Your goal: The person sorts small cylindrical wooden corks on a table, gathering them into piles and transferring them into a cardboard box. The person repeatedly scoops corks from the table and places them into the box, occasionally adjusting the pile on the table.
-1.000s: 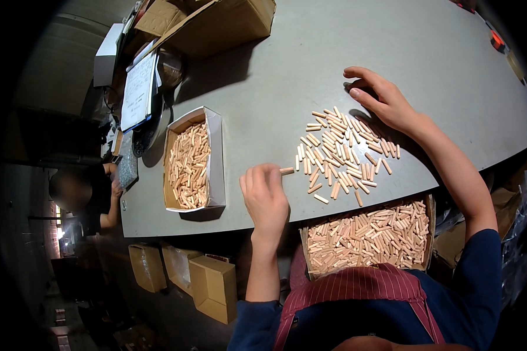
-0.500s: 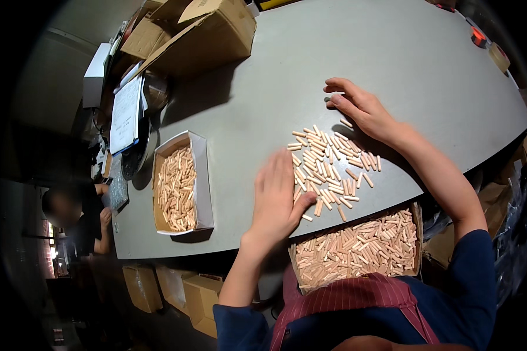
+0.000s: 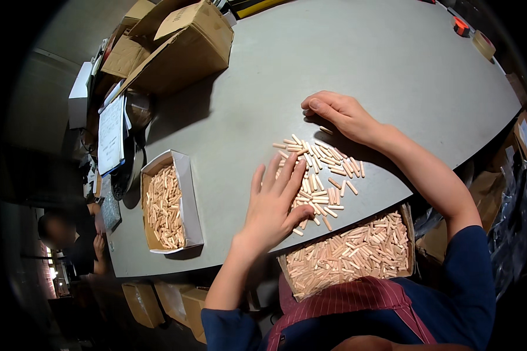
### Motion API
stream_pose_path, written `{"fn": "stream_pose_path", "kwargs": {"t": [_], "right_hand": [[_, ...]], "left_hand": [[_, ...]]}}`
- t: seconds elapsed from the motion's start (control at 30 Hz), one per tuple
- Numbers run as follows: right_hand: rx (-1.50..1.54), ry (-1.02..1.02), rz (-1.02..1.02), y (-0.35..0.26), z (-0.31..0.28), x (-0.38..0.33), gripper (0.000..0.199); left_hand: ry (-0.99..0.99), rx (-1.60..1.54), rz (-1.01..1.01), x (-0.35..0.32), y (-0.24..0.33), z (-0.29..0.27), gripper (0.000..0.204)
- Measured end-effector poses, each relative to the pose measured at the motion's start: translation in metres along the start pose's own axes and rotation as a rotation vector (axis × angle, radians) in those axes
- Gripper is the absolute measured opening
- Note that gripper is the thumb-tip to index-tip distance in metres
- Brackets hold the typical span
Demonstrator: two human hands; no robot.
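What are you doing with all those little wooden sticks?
A person has both hands on a grey table. The left hand lies flat, fingers spread, on a loose pile of short wooden pegs. The right hand rests at the pile's far edge. One box of pegs sits to the left, another at the near edge.

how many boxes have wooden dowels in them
2: an open box on the table, left of the left hand, and a box at the table's near edge by the person's lap. Others may be hidden.
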State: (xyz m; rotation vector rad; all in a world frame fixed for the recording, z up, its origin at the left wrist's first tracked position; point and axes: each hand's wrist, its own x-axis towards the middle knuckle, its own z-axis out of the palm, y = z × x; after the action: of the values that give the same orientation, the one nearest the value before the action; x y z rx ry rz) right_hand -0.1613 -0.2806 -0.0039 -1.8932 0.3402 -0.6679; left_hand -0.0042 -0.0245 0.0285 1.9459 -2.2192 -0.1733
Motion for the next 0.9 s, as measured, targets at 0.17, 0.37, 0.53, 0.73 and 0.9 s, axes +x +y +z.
{"fn": "stream_pose_path", "kwargs": {"t": [0.17,0.37,0.53,0.73,0.9], "right_hand": [[-0.008,0.017,-0.045,0.002,0.0,0.0,0.039],[-0.005,0.044,-0.085,0.004,0.003,0.001,0.039],[-0.023,0.025,0.032,0.0,0.001,0.002,0.041],[-0.062,0.067,-0.003,0.002,-0.001,0.002,0.044],[-0.106,-0.015,-0.025,0.005,-0.007,0.002,0.039]], "left_hand": [[0.032,-0.006,-0.007,-0.016,0.01,0.006,0.091],[0.02,0.031,-0.007,-0.023,0.021,0.007,0.091],[0.107,-0.243,-0.064,-0.027,0.012,0.009,0.076],[0.351,-0.758,-0.431,-0.056,-0.009,0.001,0.056],[0.333,-0.272,-0.298,-0.069,-0.001,0.0,0.053]]}}
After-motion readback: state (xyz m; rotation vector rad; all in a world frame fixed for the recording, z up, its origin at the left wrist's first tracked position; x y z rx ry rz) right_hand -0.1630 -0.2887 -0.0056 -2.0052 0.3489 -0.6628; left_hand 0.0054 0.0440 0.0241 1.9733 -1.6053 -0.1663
